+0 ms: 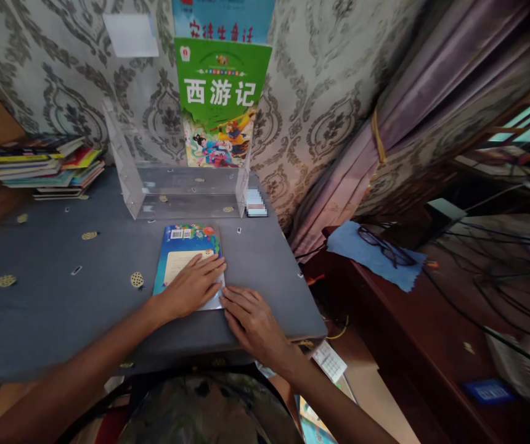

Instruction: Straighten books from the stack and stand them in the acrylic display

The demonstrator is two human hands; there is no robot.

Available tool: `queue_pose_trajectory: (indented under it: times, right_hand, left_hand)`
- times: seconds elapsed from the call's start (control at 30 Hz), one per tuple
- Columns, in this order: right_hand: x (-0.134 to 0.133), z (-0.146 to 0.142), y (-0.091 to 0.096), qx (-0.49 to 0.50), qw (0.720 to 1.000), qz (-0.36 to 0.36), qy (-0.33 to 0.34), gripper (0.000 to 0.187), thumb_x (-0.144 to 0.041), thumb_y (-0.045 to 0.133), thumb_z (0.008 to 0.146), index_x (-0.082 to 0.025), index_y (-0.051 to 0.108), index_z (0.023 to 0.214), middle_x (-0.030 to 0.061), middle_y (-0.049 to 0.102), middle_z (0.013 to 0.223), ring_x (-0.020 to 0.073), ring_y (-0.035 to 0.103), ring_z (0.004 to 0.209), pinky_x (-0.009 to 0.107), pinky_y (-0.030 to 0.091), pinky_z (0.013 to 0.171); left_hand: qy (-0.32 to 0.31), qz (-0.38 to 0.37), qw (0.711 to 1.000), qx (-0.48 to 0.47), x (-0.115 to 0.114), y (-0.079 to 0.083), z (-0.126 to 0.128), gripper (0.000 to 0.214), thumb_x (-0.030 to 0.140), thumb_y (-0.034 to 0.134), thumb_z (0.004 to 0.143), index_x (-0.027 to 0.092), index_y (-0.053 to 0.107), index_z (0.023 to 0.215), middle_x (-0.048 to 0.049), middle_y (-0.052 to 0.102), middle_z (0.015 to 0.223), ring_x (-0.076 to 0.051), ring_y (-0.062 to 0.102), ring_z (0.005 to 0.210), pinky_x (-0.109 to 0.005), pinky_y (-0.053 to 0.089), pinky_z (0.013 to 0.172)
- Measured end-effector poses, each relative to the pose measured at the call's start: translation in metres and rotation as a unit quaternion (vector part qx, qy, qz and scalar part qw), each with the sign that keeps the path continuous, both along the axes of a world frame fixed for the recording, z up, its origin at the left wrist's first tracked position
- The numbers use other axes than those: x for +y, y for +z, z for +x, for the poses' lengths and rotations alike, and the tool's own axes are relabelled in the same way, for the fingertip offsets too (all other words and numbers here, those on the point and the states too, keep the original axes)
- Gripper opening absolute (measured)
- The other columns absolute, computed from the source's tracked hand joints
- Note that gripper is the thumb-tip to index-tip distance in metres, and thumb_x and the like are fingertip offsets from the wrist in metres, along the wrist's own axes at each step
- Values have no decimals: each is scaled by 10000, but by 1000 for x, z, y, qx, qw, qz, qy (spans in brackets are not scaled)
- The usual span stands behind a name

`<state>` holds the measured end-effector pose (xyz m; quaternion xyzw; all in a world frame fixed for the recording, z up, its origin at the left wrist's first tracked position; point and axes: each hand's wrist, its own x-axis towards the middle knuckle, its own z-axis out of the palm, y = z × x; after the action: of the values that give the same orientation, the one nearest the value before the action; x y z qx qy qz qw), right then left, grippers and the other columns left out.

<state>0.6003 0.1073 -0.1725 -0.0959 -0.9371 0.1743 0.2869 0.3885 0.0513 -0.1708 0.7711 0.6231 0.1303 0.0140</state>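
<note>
In front of the clear stand (pixel 191 206), the blue book (pixel 180 256) is laid flat on the worktop (pixel 108 296). It is partly covered by the left hand (pixel 191 287), its grip unclosed, fingers extended. The book's edge is touched by the right hand (pixel 253 320); whether it is gripped cannot be told. Stacked books (pixel 47 165) are seen left of the stand.

The left forearm (pixel 108 353) is extended from eight o'clock, its hand (pixel 193 285) laid palm down, fingers (pixel 210 267) slightly parted and aimed toward two. The right forearm (pixel 334 401) is brought from four o'clock; its fingers (pixel 241 298) are gathered together, slightly curved, pointed toward ten.
</note>
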Motion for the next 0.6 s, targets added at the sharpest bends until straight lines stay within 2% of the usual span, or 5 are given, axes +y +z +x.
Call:
queue_pose_trajectory:
  times: [0.13, 0.27, 0.43, 0.6]
  right_hand:
    - [0, -1, 2, -3, 1000, 7, -1, 381, -118, 497, 953, -194, 615, 1308, 132, 704, 1223, 251, 641, 1154, 452, 531, 963]
    - [2, -1, 4, -10, 1000, -12, -2, 345, -145, 487, 961, -195, 645, 1264, 129, 707, 1213, 246, 643, 1139, 443, 537, 949]
    - [11, -7, 4, -49, 998, -37, -9, 280, -212, 484, 979, -193, 685, 1172, 120, 707, 1210, 239, 642, 1119, 436, 527, 954]
    - [37, -31, 4, -115, 993, -27, -12, 344, -279, 494, 987, -180, 632, 1286, 131, 629, 1357, 265, 570, 1260, 473, 465, 1053]
  left_hand:
    - [0, 12, 1000, -1, -10, 0, 8, 442, 341, 330, 1043, 201, 508, 1422, -89, 504, 1506, -205, 392, 1442, -455, 269, 1199]
    - [-10, -1, 1000, -9, -19, 2, 5, 441, 353, 338, 1045, 236, 481, 1445, -60, 498, 1514, -188, 400, 1436, -441, 260, 1209]
    - [0, -10, 1000, -23, -37, 2, -17, 459, 391, 349, 1044, 279, 427, 1482, -42, 461, 1541, -175, 386, 1444, -454, 208, 1233]
    - [49, 9, 998, -29, -56, -3, -48, 471, 431, 348, 1041, 288, 423, 1484, -55, 459, 1541, -208, 373, 1454, -519, 211, 1221]
